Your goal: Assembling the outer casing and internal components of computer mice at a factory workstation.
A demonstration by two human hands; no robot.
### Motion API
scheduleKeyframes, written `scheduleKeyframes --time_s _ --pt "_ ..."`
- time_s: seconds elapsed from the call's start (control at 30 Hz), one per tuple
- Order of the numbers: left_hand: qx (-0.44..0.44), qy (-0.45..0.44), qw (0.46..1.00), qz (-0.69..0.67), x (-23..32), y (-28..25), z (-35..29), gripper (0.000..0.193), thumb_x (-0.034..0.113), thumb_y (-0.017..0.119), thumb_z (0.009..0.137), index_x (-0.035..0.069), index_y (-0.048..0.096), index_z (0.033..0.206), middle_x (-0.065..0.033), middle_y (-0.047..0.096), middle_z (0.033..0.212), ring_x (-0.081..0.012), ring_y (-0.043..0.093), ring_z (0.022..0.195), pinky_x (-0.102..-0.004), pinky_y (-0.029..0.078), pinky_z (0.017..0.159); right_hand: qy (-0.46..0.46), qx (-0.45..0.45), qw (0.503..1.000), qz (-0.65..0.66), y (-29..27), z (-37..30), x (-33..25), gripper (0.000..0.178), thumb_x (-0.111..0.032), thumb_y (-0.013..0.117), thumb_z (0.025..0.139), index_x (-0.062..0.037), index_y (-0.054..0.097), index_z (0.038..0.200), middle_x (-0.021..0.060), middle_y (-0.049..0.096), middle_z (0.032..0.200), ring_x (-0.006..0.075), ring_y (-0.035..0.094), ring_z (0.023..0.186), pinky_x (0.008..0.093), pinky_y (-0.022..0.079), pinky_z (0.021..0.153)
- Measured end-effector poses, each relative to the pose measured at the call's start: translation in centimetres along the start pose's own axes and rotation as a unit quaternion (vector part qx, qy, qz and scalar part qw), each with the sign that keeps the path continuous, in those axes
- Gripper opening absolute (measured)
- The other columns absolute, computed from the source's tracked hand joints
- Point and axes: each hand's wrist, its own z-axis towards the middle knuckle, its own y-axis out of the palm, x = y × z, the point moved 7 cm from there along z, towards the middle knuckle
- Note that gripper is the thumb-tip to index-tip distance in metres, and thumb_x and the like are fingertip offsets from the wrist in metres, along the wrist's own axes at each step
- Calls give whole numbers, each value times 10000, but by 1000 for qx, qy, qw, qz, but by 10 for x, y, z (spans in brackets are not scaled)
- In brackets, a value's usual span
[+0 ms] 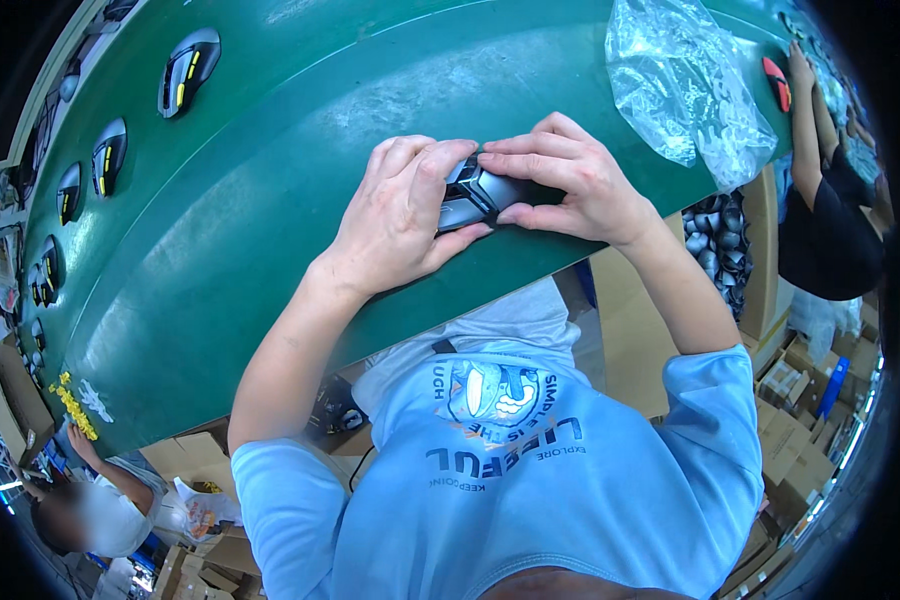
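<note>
A grey and black computer mouse (pixel 478 197) is between my two hands, low over the near side of the green table. My left hand (pixel 395 205) grips its left end, the thumb along the near side and the fingers over the far side. From the right, my right hand (pixel 570 182) closes round the other end, fingertips on top and thumb on the near edge. My hands cover both ends of the mouse, so only its middle shows.
Several mice with yellow side parts (pixel 189 73) line the table's left. A clear plastic bag (pixel 685 90) lies to the right, near a red piece (pixel 776 84). Dark shells fill a carton (pixel 763 240). Yellow parts (pixel 73 407) lie far left. Co-workers sit at both ends.
</note>
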Motion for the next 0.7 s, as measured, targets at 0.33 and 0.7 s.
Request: scheduleKeyframes --time_s 0.33,0.7 --pt "-2 8 1000 -9 2 4 2 903 236 962 759 67 423 1463 -126 638 1404 -394 584 1240 -519 487 1069 33 49 998 -15 2 -9 -2 596 -318 931 746 -63 767 1260 60 792 1181 265 614 828 367 571 822" --pt "9 16 1000 -18 0 7 5 909 248 965 752 72 433 1468 -132 632 1391 -390 591 1224 -511 500 1050 27 46 999 6 5 -7 2 669 -361 952 730 -59 741 1288 51 788 1218 270 627 872 371 573 833"
